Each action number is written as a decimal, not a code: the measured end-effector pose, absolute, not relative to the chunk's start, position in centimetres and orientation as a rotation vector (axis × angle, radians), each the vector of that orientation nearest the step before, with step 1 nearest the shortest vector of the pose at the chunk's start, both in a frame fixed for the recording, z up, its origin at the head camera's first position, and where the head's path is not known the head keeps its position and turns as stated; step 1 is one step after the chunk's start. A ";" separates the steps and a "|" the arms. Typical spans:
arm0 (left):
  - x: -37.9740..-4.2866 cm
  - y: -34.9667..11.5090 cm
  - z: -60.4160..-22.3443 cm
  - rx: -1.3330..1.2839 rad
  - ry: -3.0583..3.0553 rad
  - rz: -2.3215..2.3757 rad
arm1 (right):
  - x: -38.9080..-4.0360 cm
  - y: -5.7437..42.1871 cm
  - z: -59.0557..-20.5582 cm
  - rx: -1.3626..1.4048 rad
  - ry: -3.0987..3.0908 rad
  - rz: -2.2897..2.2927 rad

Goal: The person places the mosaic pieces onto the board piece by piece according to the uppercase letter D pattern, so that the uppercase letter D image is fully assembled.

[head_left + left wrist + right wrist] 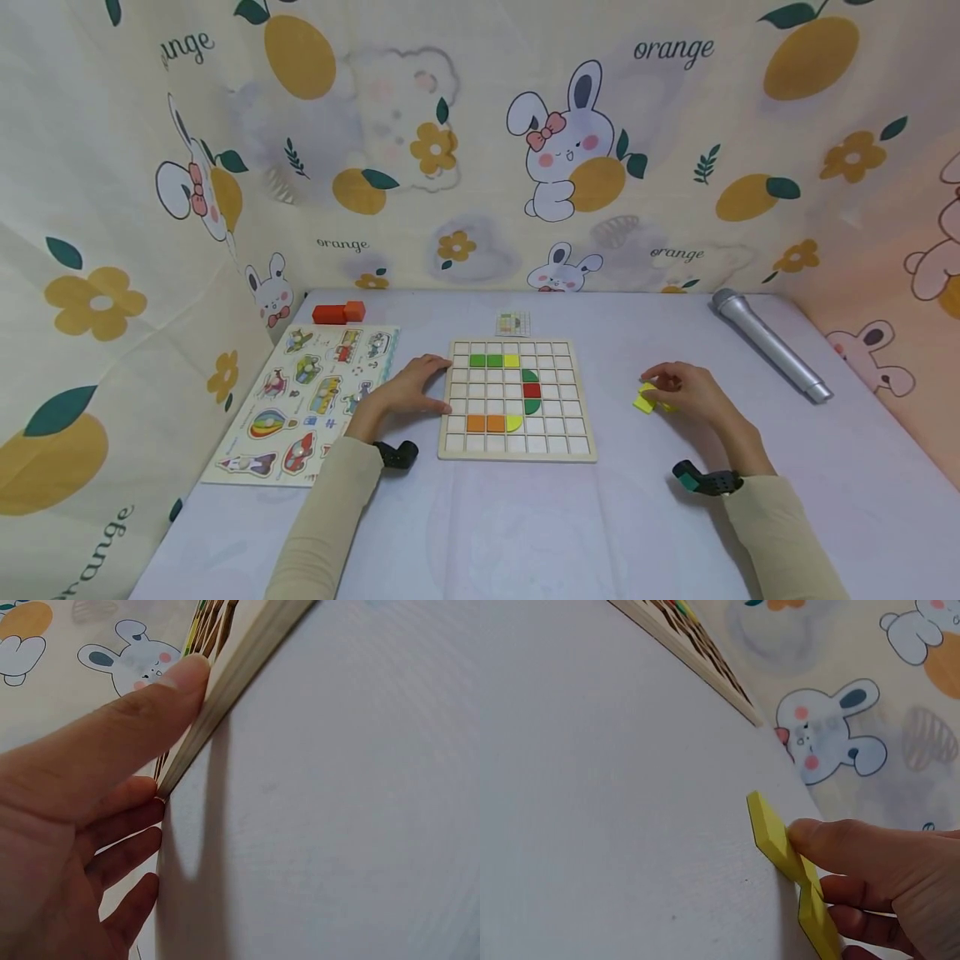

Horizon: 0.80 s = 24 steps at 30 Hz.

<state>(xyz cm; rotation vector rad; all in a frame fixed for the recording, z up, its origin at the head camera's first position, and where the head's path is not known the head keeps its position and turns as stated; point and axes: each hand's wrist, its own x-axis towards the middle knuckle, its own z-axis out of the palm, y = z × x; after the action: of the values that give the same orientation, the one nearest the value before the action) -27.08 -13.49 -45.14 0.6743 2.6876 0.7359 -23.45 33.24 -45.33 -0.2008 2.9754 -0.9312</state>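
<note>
A square wooden grid board (517,457) lies in the middle of the table. My left hand (408,387) rests against its left edge, thumb and fingertips at the rim; the left wrist view shows those fingers (127,817) spread and loosely extended. Set in the grid are two green squares (486,361), a yellow square (512,361), a red square (532,391) between two green rounded pieces, two orange squares (486,424) and a yellow quarter-round piece (513,423). Right of the board, my right hand (693,392) pinches a yellow tile (774,836); another yellow tile (819,922) lies beside its curled fingers.
A small pattern card (513,323) lies behind the board. To the left are a picture puzzle board (300,400) and red blocks (330,314). At the right back lies a silver cylinder (772,346). Printed cloth walls (480,167) enclose the table.
</note>
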 end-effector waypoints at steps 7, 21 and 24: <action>-27.1 -13.5 -45.3 0.659 2.683 0.747 | -23.5 33.5 -46.0 -0.210 2.988 -0.935; -27.3 -13.7 -45.6 0.655 2.681 0.753 | -23.5 33.2 -45.8 -0.287 3.036 -0.899; -27.3 -13.7 -45.6 0.656 2.682 0.757 | -23.4 33.3 -45.7 -0.319 3.042 -0.876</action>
<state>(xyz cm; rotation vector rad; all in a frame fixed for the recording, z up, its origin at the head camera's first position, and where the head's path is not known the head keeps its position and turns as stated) -27.26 -13.66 -45.56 0.6560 2.6820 0.7569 -23.41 33.25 -45.72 -0.3189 3.0421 -0.8756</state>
